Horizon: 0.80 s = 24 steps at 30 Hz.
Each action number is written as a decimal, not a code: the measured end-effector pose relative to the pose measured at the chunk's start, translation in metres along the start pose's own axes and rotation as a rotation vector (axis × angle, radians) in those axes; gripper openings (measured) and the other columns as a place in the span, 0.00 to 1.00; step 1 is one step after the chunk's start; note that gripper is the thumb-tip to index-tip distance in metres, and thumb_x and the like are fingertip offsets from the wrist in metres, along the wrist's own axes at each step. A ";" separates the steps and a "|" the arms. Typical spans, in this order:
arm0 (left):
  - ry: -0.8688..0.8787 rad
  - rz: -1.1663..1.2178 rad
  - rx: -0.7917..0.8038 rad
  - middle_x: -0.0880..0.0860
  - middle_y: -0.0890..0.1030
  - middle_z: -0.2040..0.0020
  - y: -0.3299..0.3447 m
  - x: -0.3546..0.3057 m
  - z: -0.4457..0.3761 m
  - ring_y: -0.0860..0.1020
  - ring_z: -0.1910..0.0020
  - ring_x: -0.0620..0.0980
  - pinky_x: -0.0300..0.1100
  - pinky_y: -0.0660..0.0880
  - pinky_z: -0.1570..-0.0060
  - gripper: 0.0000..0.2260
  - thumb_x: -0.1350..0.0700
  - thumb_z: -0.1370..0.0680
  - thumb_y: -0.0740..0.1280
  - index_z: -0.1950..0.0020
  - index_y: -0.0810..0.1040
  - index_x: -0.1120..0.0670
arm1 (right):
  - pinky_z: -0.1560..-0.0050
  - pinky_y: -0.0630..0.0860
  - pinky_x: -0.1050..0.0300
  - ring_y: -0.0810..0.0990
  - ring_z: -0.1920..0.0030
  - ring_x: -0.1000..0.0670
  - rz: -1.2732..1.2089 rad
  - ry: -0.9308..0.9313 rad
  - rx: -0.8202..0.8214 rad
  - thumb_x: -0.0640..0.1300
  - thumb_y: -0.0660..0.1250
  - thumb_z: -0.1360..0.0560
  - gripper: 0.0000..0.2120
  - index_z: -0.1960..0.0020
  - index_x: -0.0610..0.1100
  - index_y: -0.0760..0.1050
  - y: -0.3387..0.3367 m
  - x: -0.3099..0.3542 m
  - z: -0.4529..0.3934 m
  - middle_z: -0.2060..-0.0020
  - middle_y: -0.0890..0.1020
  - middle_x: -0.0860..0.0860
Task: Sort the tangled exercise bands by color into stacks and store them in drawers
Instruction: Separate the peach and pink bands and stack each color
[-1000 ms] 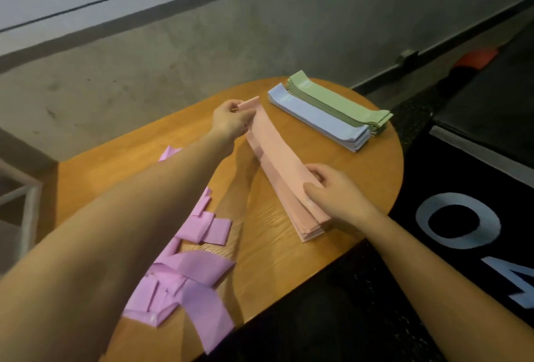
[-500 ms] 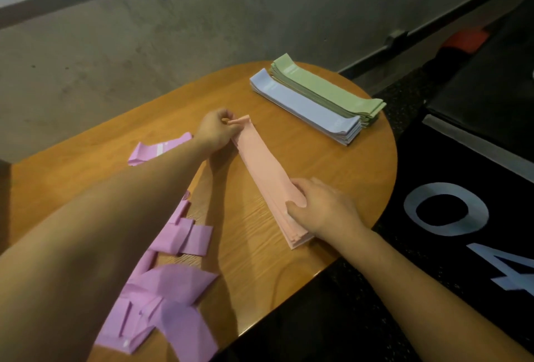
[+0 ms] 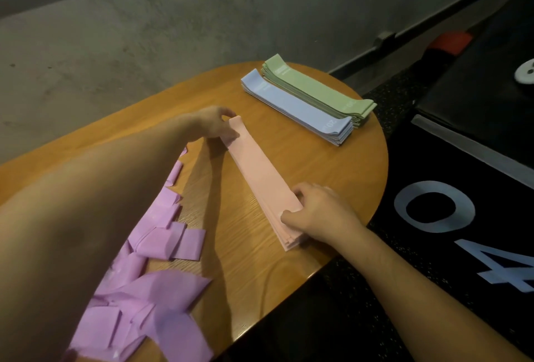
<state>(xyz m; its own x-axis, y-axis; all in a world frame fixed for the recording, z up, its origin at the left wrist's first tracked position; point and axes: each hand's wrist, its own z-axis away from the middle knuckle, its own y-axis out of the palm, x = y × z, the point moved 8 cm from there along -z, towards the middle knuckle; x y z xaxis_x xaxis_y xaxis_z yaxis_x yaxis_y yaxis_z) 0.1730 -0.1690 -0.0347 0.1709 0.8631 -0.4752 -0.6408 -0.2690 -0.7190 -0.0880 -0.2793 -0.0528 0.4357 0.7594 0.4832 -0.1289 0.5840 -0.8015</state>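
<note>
A pink stack of bands (image 3: 261, 178) is laid diagonally at the middle of the wooden table (image 3: 355, 176), its far end pinched by the curled fingers of the left hand (image 3: 212, 124) and its near end gripped between thumb and fingers of the right hand (image 3: 318, 211). Beyond it, a blue stack (image 3: 297, 109) and a green stack (image 3: 318, 93) are set side by side and touching, white print on each near end being read as what seems to be "20", while tangled purple bands (image 3: 150, 289) are strewn at the table's left. On the dark floor mat (image 3: 433, 260) at the right, large pale figures "0" and "4" are printed.
</note>
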 end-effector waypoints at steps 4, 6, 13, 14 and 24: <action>-0.023 -0.090 -0.004 0.55 0.72 0.28 0.000 -0.002 -0.004 0.71 0.30 0.57 0.56 0.68 0.28 0.27 0.55 0.21 0.71 0.23 0.67 0.53 | 0.44 0.78 0.45 0.76 0.43 0.48 -0.009 0.035 0.012 0.59 0.66 0.29 0.25 0.36 0.50 0.74 0.001 0.002 0.000 0.43 0.78 0.51; -0.025 -0.124 -0.005 0.55 0.74 0.30 0.001 -0.003 -0.004 0.73 0.32 0.56 0.55 0.69 0.29 0.26 0.56 0.20 0.70 0.24 0.68 0.55 | 0.45 0.78 0.45 0.76 0.43 0.48 0.001 0.033 0.004 0.59 0.66 0.28 0.24 0.36 0.48 0.73 0.002 0.003 0.002 0.43 0.78 0.50; 0.077 -0.170 -0.035 0.53 0.74 0.32 -0.002 -0.009 0.006 0.73 0.33 0.56 0.50 0.72 0.34 0.24 0.55 0.20 0.70 0.25 0.69 0.53 | 0.41 0.77 0.46 0.74 0.40 0.47 0.016 0.026 0.011 0.59 0.67 0.27 0.26 0.33 0.48 0.71 0.008 0.005 0.008 0.41 0.75 0.49; 0.108 -0.165 -0.040 0.52 0.74 0.33 -0.004 -0.008 0.009 0.74 0.34 0.55 0.49 0.72 0.35 0.22 0.56 0.21 0.70 0.27 0.71 0.52 | 0.40 0.76 0.47 0.73 0.38 0.47 0.006 0.027 0.013 0.59 0.67 0.27 0.27 0.32 0.48 0.71 0.007 0.005 0.008 0.40 0.74 0.49; 0.483 -0.021 -0.280 0.52 0.77 0.54 -0.033 0.030 0.059 0.74 0.59 0.48 0.37 0.71 0.60 0.13 0.67 0.26 0.71 0.48 0.75 0.52 | 0.46 0.78 0.49 0.78 0.44 0.47 -0.006 0.108 0.090 0.57 0.69 0.29 0.25 0.35 0.48 0.71 0.007 0.005 0.007 0.43 0.79 0.50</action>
<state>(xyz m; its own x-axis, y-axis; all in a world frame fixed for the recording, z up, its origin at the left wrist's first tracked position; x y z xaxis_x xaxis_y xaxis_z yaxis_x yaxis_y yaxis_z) 0.1549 -0.1088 0.0044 0.5470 0.5933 -0.5906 -0.4214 -0.4145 -0.8066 -0.0929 -0.2693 -0.0538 0.5294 0.7235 0.4431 -0.2037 0.6154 -0.7614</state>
